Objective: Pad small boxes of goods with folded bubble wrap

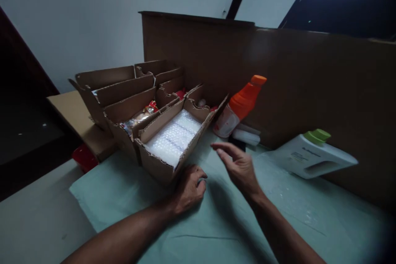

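Note:
My left hand [189,189] rests on the pale green sheet [130,198], right against the near corner of a cardboard bin [156,169]. Its fingers curl loosely, the thumb stands slightly apart, and I see nothing in it. Bubble-wrapped packs [175,138] lie inside that bin. My right hand [238,169] hovers above the sheet to the right, with index finger and thumb stretched out and no object visible between them. Beyond it, a white wrapped roll [246,135] lies beside a tilted orange-and-white bottle [243,105].
More cardboard compartments [119,93] stand behind at left, one with a shiny food packet [142,116]. A white jug with a green cap [309,156] leans at right. A tall cardboard panel [297,78] closes off the back. A red container [84,158] sits at far left.

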Demonstrator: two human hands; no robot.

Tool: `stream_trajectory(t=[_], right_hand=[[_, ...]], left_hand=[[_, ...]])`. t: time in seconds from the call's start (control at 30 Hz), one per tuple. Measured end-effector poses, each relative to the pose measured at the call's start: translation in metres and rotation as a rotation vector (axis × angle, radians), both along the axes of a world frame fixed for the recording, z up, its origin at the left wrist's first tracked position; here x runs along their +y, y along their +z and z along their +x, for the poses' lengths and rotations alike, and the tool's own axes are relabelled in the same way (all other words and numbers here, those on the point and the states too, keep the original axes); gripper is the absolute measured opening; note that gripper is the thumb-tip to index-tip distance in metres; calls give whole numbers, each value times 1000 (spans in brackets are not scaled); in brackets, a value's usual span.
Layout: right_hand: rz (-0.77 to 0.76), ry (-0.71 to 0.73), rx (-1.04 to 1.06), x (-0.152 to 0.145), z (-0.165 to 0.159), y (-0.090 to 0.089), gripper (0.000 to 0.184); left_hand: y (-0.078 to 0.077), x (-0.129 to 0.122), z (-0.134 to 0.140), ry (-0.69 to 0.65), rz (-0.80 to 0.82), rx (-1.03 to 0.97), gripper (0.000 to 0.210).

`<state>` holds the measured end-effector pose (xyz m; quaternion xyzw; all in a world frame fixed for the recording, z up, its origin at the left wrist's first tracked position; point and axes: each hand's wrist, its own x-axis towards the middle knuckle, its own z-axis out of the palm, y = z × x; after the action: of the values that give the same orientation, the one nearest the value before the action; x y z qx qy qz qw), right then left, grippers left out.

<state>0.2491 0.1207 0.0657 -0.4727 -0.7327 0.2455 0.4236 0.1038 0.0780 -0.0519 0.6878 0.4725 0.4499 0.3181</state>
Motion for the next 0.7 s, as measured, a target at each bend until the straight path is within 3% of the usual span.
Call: stream_trajectory(t=[0.13, 0.27, 0.37, 0.47, 0.6, 0.7], right_hand=[[217, 96, -8, 17, -46, 82, 17], [314, 423, -288, 55, -124, 132, 19], [248, 673, -748, 86, -183, 148, 19], [222, 776, -1108, 100, -224, 154, 16], [141, 892, -1098, 95, -250, 154, 28], [99, 1027, -1192, 84, -266, 143, 42]], left_hand=[[-6, 1, 4, 6, 12, 4, 20], [-10, 1, 8, 17, 29, 8, 21], [-9, 3, 10, 28, 22, 10, 22], [-4, 3, 8, 34, 9, 20, 22], [5, 2, 6, 24, -11, 39, 23], [10, 1, 4, 15, -32, 52, 21]])
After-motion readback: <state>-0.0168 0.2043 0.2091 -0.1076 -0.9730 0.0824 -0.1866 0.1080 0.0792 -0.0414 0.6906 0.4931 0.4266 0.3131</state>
